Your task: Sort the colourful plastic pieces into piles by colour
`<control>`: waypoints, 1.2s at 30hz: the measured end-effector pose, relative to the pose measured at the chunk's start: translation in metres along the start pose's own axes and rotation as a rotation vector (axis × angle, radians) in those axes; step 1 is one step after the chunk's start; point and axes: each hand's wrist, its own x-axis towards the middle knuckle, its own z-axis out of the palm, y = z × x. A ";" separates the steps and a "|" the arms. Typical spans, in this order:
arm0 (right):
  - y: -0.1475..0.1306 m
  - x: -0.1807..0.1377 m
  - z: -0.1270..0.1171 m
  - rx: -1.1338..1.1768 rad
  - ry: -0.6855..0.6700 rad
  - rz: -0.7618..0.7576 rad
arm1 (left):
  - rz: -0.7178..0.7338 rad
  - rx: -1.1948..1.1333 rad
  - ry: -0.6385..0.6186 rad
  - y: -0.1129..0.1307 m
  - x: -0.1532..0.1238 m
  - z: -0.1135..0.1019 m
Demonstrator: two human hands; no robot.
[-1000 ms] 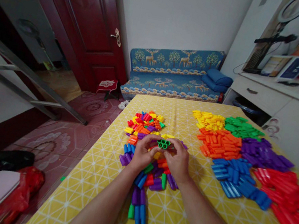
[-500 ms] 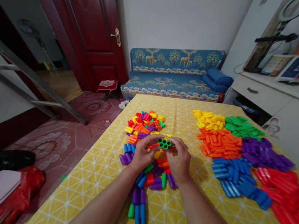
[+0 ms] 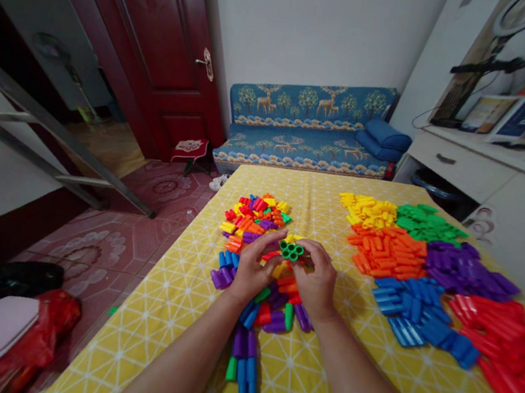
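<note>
Between my two hands, above the table, is a cluster of green plastic tube blocks [image 3: 291, 251], their round hollow ends facing me. My right hand [image 3: 316, 280] grips the cluster from the right with thumb and fingers. On the other side, my left hand [image 3: 252, 269] has its thumb and index finger curved at the cluster's left edge. Loose and joined tube blocks in mixed colours [image 3: 275, 319] lie below my hands. Closer to me, a joined group of purple, blue and green tubes [image 3: 243, 362] rests on the yellow tablecloth [image 3: 167, 335].
A mixed-colour pile [image 3: 256, 216] lies beyond my left hand. Sorted piles stand to the right: yellow [image 3: 366, 210], green [image 3: 428, 223], orange [image 3: 387, 252], purple [image 3: 468, 268], blue [image 3: 419, 312] and red [image 3: 505, 344]. A blue sofa [image 3: 305, 129] is behind the table.
My left index finger has lifted slightly at the top of the green cluster. The cluster stays in nearly the same place between my hands.
</note>
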 end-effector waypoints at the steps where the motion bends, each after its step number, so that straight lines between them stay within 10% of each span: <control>1: 0.000 0.000 0.000 0.002 0.005 -0.012 | 0.005 0.002 0.004 0.000 0.000 0.000; 20: 0.004 -0.001 0.001 0.071 -0.087 0.122 | -0.082 0.079 0.043 -0.007 0.003 0.001; 25: 0.000 0.005 -0.004 0.264 -0.080 0.372 | -0.134 0.107 0.029 -0.008 0.003 0.000; 30: 0.030 0.055 -0.049 0.542 0.289 0.588 | -0.131 0.178 0.011 -0.013 0.002 -0.001; 36: 0.143 0.132 -0.155 0.269 0.519 0.684 | -0.126 0.233 0.026 -0.010 0.005 0.000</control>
